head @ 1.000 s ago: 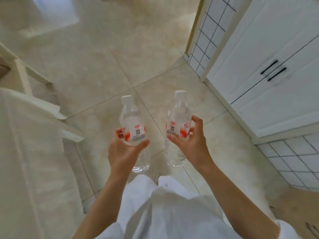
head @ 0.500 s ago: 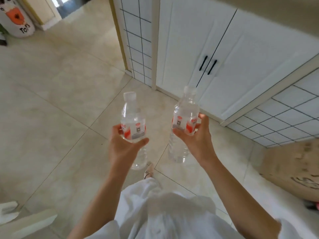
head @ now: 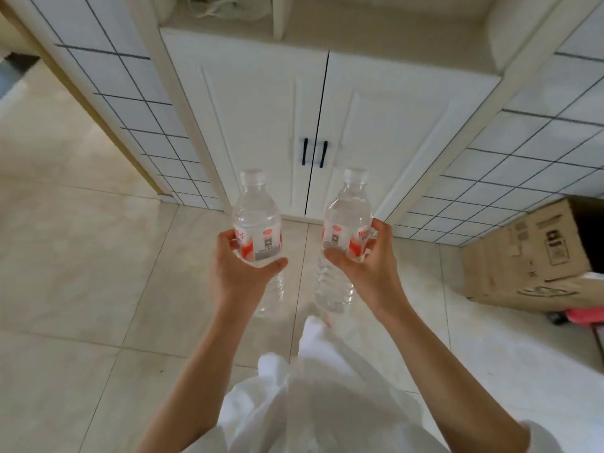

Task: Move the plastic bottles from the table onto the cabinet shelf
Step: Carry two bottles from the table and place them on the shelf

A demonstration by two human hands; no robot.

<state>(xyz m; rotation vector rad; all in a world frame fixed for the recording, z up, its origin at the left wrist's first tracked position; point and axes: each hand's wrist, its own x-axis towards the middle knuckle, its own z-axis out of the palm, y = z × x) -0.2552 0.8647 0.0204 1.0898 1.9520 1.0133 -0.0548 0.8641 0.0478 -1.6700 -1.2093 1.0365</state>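
Two clear plastic bottles with red-and-white labels are held upright in front of me. My left hand [head: 240, 273] grips the left bottle [head: 256, 220] around its label. My right hand [head: 366, 266] grips the right bottle [head: 348, 220] the same way. Straight ahead stands the white cabinet [head: 261, 103] with two shut doors and black handles. Above the doors runs the cabinet shelf [head: 376, 31], pale and open, with a vertical divider at its left part.
White cords or cloth [head: 222, 8] lie on the shelf's left section. A cardboard box [head: 529, 256] sits on the floor at the right, with something pink under it. Tiled walls flank the cabinet. Beige floor tiles spread left and below.
The view has swung round so the cabinet now faces me head-on and its shelf has come into sight. Both hands keep holding the bottles, upright and side by side.
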